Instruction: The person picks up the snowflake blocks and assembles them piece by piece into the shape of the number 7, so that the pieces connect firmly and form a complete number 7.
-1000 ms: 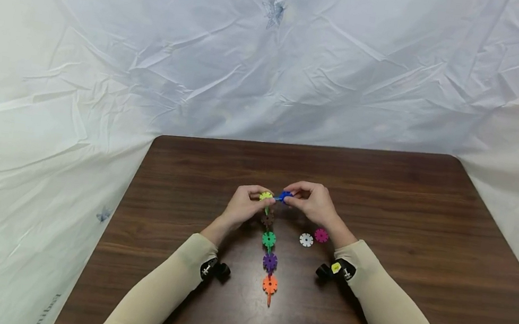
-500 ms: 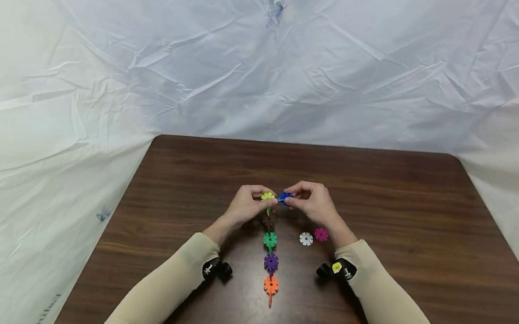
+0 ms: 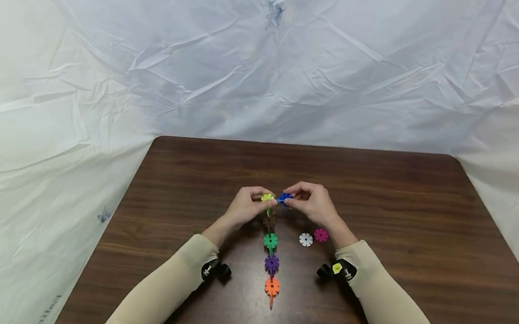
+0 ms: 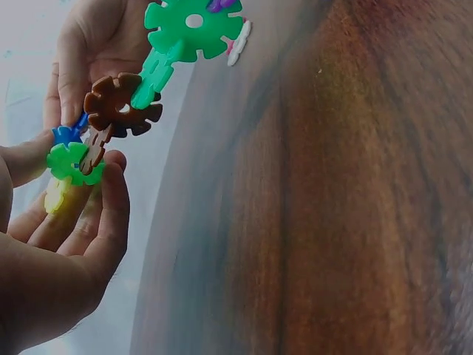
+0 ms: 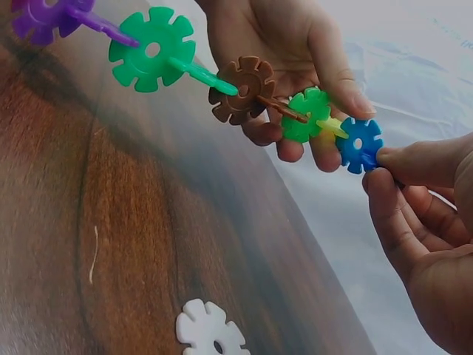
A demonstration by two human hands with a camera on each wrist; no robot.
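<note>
A chain of plastic interlocking notched discs hangs toward me over the table in the head view. It runs through an orange disc (image 3: 272, 286), a purple disc (image 3: 272, 263), a green disc (image 3: 271, 241) and a brown disc (image 4: 118, 111) to a light green disc (image 5: 307, 115), a yellow disc (image 3: 267, 198) and a light blue disc (image 5: 360, 140). At this far end my left hand (image 3: 243, 207) grips the chain with thumb and fingers. My right hand (image 3: 316, 206) pinches a dark blue disc (image 3: 285, 199) against the light blue one; fingers partly hide that joint.
A white disc (image 3: 305, 239) and a magenta disc (image 3: 320, 235) lie on the brown wooden table (image 3: 403, 210), left of the right forearm. Behind the table hangs a wrinkled white sheet (image 3: 269, 77). Each wrist carries a small black camera.
The chain's near end has swung slightly to the right. Both hands keep their grips, with the left hand shifted a little to the right.
</note>
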